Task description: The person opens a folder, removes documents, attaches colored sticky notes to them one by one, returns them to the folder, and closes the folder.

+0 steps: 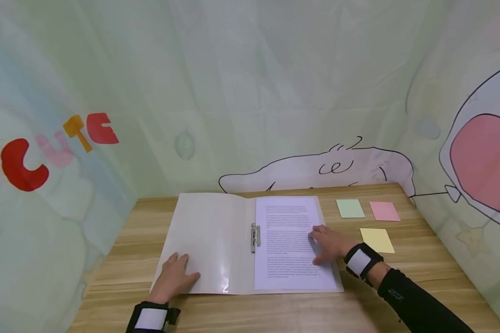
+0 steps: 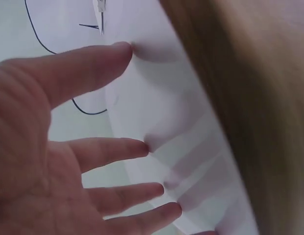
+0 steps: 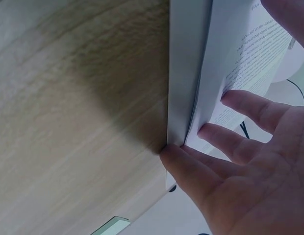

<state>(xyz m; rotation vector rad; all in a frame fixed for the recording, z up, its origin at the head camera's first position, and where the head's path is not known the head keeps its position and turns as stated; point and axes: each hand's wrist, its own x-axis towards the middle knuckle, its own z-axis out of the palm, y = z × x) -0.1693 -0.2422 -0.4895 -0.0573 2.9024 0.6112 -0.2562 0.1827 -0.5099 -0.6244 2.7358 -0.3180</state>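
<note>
An open white folder [image 1: 210,240] lies flat on the wooden table, a metal clip [image 1: 253,238] along its spine. Printed sheets [image 1: 291,259] rest on its right side. My left hand [image 1: 174,277] touches the lower left of the bare cover with spread fingertips; in the left wrist view the fingers [image 2: 113,152] are straight against the white surface. My right hand [image 1: 331,243] rests over the right edge of the sheets. In the right wrist view its fingertips touch the paper [image 3: 260,54], and one finger [image 3: 191,171] reaches down at the folder's edge [image 3: 184,73].
Right of the folder lie a green sticky note [image 1: 350,208], a pink sticky note [image 1: 384,211] and a yellow sticky note [image 1: 377,240]. The wooden table [image 1: 121,259] meets a printed cloth backdrop [image 1: 250,101] at the back and sides.
</note>
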